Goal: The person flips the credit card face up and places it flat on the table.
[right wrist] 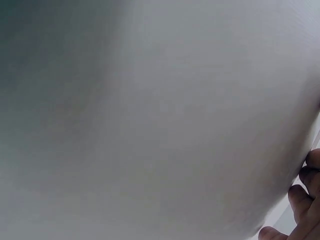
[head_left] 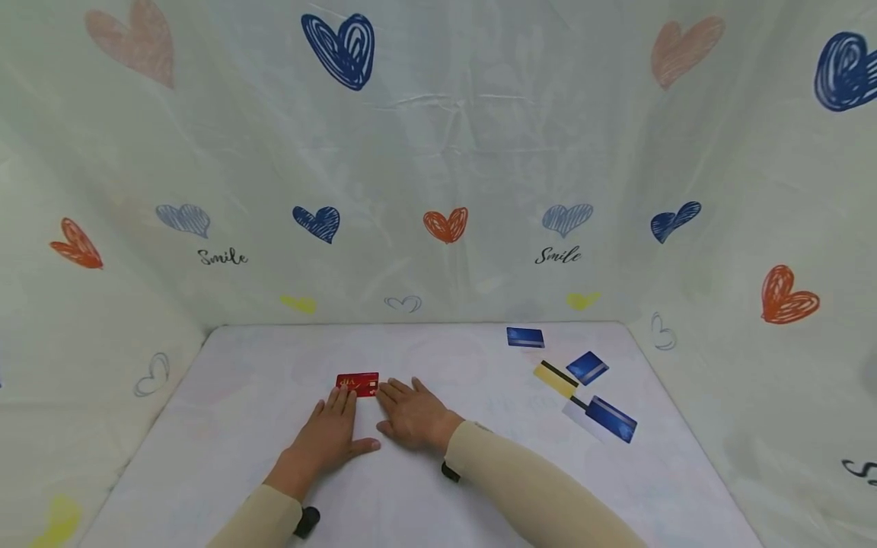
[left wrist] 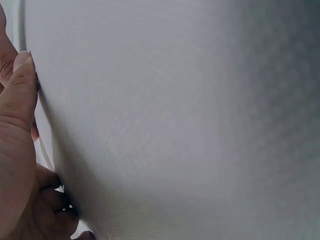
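Observation:
A red bank card [head_left: 366, 379] with gold marks lies flat on the white table [head_left: 425, 350], left of the middle. My left hand [head_left: 327, 435] is laid palm down, its straight fingertips over the card's near edge and its thumb spread to the right. Just off the card's right end, my right hand [head_left: 416, 417] rests on the table with fingers extended; whether they touch the card I cannot tell. Most of each wrist view is pale surface, with part of the left hand [left wrist: 15, 130] at one edge and the right fingers [right wrist: 302, 202] at the other.
To the right lie a blue card [head_left: 525, 338] at the back, another blue card [head_left: 587, 367], and a yellow card [head_left: 553, 380] with a black stripe. A third blue card [head_left: 612, 420] overlaps a whitish card [head_left: 582, 420]. Behind hangs a heart-printed curtain [head_left: 493, 167].

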{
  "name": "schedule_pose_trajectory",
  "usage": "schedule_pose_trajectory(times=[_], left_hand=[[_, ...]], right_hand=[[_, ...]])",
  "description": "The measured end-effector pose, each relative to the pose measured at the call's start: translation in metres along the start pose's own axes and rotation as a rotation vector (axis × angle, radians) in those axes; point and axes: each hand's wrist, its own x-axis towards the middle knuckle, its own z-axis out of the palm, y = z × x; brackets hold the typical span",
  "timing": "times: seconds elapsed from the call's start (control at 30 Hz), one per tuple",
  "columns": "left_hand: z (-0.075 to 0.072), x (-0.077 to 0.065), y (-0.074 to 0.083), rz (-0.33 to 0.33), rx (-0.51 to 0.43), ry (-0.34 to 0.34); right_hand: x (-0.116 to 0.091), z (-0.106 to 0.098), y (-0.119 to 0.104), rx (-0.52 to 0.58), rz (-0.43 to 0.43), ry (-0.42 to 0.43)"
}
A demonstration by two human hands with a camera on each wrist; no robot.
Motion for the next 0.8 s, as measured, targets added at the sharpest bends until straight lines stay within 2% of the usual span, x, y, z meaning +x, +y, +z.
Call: schedule_pose_trajectory(times=[0.17,0.33,0.53,0.8], left_hand=[[-0.002,-0.002,0.002,-0.008,-0.007,-0.004],[0.000,-0.001,0.002,-0.024,-0.010,-0.004],[0.004,0.000,-0.001,-0.040,-0.028,-0.024],[0.004,-0.001,-0.003,-0.030,-0.062,-0.018]], right_hand=[[-0.006,0.002,0.006,0.049,0.016,0.023],[-0.020,0.004,0.024,0.114,0.034,0.039],[-0.052,0.012,0.069,0.186,0.108,0.021],[-0.094,0.018,0.130,0.185,0.231,0.034]])
